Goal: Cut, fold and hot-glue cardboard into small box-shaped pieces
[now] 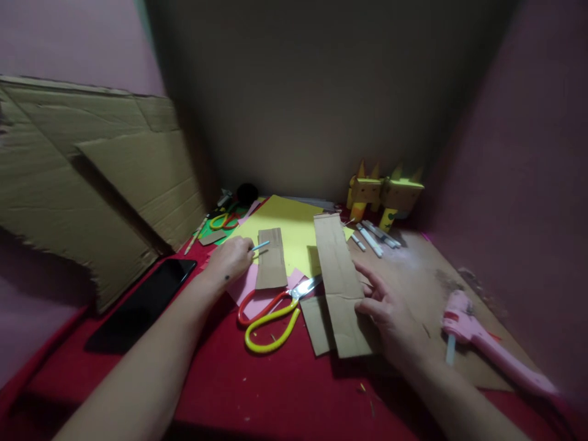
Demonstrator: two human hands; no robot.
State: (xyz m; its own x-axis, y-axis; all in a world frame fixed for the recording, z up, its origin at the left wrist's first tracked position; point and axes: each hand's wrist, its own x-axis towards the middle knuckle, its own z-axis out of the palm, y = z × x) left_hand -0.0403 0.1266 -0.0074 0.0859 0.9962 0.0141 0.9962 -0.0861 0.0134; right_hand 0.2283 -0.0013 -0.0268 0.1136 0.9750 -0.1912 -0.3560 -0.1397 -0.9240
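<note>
My left hand (235,254) is closed on a slim light-blue pen-like stick (261,245), whose end points over a small cardboard rectangle (271,260). That rectangle lies on yellow paper (289,214) and pink paper. In my right hand (388,312) is a long cardboard strip (337,275), tilted up off the table, with thumb and fingers at its right edge. Under the strip, another cardboard piece (316,327) shows in part. Scissors (275,312) with one red and one yellow handle lie between my hands, their blade tips hidden behind the strip.
A black phone (142,306) lies at left, near large cardboard sheets (105,171) leaning on the wall. At right, a pink glue gun (478,337) rests on a brown board. Several markers (370,239) and two cardboard animal figures (386,193) stand behind, smaller scissors (224,220) back left.
</note>
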